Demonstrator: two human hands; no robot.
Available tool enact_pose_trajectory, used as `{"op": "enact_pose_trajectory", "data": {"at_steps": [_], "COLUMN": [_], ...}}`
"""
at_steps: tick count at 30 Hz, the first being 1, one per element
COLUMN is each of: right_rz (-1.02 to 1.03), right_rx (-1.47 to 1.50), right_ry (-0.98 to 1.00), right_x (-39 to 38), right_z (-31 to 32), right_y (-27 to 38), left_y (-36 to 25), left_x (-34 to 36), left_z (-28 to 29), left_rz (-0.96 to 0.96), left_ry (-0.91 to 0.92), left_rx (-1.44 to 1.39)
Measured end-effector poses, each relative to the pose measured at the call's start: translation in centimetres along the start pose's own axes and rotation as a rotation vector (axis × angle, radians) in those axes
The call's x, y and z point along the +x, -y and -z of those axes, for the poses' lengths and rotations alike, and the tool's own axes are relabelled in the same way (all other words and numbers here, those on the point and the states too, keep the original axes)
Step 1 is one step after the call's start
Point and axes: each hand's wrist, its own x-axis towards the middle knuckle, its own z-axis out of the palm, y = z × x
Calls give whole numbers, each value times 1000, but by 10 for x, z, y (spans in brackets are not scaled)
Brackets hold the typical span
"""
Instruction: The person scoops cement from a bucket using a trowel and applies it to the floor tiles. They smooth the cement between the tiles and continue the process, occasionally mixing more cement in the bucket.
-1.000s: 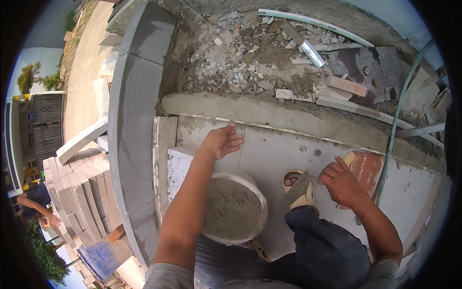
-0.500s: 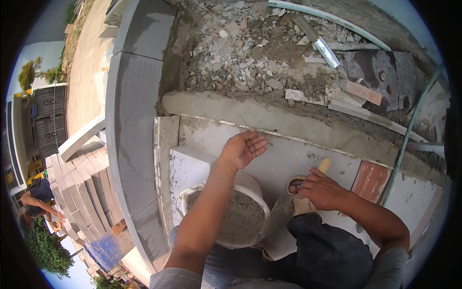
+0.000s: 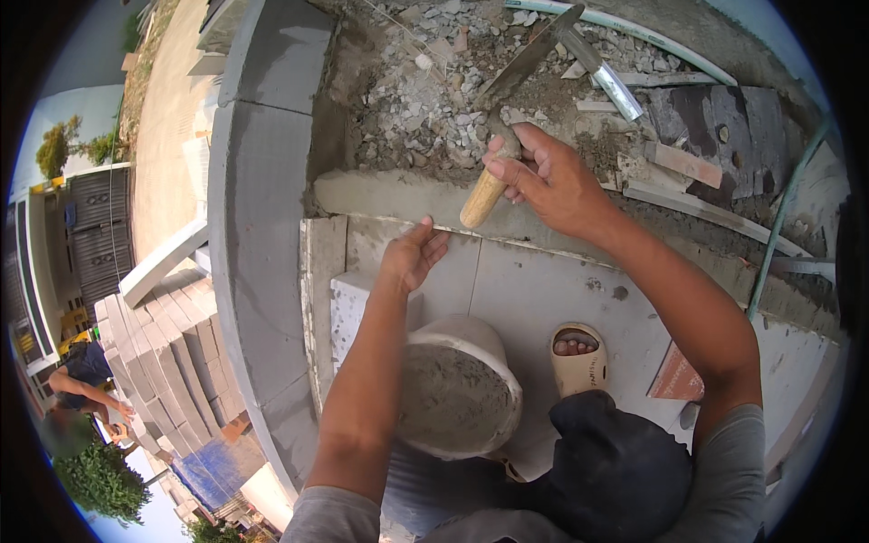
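My right hand [image 3: 541,181] grips the wooden handle of a trowel [image 3: 520,63], whose blade is raised over the rubble beyond the mortar strip [image 3: 615,231]. My left hand [image 3: 416,253] is open, fingertips at the white lower edge of that strip, just above the pale tiles [image 3: 516,271]; whether they touch it I cannot tell. Below my hands stands a bucket of grey mortar [image 3: 453,394], partly behind my left forearm, beside my foot in a beige clog [image 3: 577,357].
A grey block wall [image 3: 262,208] borders the left; beyond it are stacked blocks [image 3: 163,362] and a person [image 3: 81,385]. At the back lie rubble [image 3: 425,109], a pipe [image 3: 634,36], a metal piece [image 3: 615,90] and a broken slab [image 3: 715,145]. A green hose [image 3: 783,231] runs along the right.
My right hand has raised the trowel from beside my foot up and forward over the strip and rubble. My left hand has shifted back leftward from where it was half a second ago.
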Motion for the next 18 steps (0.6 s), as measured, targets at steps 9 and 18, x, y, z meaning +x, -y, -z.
{"op": "enact_pose_trajectory", "data": {"at_steps": [9, 18], "right_rz": [108, 174], "right_rx": [-231, -194], "right_ry": [1, -45], "right_x": [22, 19], "right_z": [-43, -54], "right_y": [-17, -26], "left_y": [2, 0], "left_x": [1, -2], "left_z": [-3, -7], "left_rz": [-35, -37], "left_ry": [-14, -26], "left_rx": [13, 14]}}
